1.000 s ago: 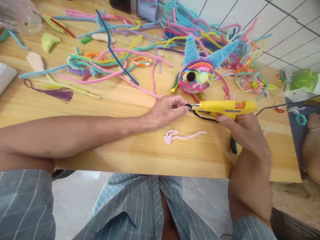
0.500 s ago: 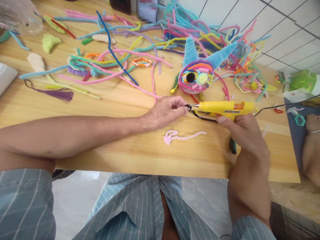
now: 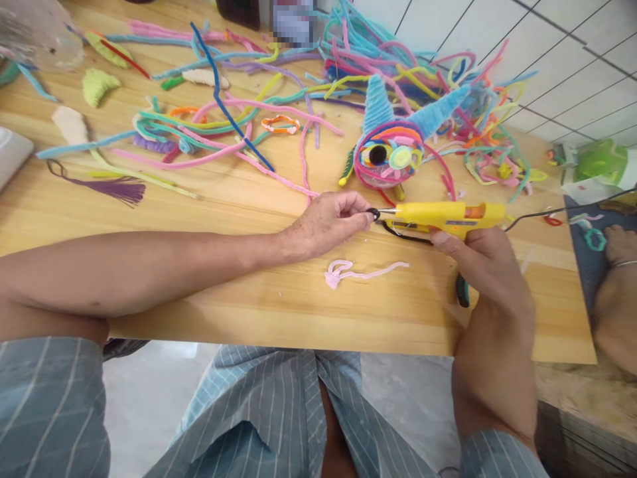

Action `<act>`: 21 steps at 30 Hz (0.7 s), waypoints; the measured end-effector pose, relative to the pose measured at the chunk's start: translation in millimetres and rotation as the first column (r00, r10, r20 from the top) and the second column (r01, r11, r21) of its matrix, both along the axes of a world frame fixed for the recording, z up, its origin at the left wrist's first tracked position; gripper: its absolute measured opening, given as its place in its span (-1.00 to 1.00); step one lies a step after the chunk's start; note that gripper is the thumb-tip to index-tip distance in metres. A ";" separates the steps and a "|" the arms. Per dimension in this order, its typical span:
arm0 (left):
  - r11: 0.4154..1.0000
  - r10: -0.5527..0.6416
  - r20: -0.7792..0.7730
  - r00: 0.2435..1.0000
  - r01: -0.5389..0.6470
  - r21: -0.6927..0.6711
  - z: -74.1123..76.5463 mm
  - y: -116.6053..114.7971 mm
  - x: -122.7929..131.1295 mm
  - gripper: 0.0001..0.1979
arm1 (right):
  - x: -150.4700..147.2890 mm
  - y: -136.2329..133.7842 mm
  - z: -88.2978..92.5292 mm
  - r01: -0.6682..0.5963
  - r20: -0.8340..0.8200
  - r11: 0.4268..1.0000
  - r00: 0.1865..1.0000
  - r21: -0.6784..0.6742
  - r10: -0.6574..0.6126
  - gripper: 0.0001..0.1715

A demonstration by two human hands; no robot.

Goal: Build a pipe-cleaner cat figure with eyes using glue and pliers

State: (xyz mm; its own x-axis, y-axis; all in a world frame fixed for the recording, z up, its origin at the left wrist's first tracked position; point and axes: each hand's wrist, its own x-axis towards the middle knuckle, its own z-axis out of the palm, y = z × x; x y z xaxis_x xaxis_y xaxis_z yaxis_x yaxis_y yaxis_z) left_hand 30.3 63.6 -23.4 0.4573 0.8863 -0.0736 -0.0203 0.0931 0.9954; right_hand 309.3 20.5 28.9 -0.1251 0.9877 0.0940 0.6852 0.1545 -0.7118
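Pinching a small black loop point(image 3: 373, 214) between the thumb and fingertips of my left hand point(image 3: 328, 222), I hold it over the smooth wooden table point(image 3: 249, 299), right at the metal tip of the yellow plastic glue gun point(image 3: 442, 215). My right hand point(image 3: 485, 265) is closed around the gun's handle, with the forefinger under the barrel. Just beside the gun, nearer me, a pale pink fuzzy pipe cleaner point(image 3: 368, 271) lies flat, curled at one end. Beyond the gun sits a round head point(image 3: 391, 154) wound from bright pipe cleaners, topped by two blue coiled cones. Farther back, loose fuzzy stems point(image 3: 223, 126) sprawl in a tangle, and a purple tassel point(image 3: 117, 188) lies well to the left.
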 end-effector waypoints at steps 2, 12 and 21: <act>1.000 0.001 0.006 1.000 -0.001 0.008 -0.7 0.3 -0.1 -0.87 | -1.6 0.5 0.7 0.003 -0.054 1.000 0.999 -0.015 -0.004 -0.68; 1.000 0.031 0.000 1.000 -0.031 -0.001 4.9 -2.4 -0.8 -0.85 | 16.3 -10.3 23.0 0.064 -0.385 0.998 0.921 0.005 -0.057 -0.56; 0.998 0.039 0.008 0.999 -0.039 0.040 2.7 -3.2 -1.7 -0.78 | 132.2 -48.6 14.5 0.601 -0.233 0.767 0.797 0.224 -0.557 -0.48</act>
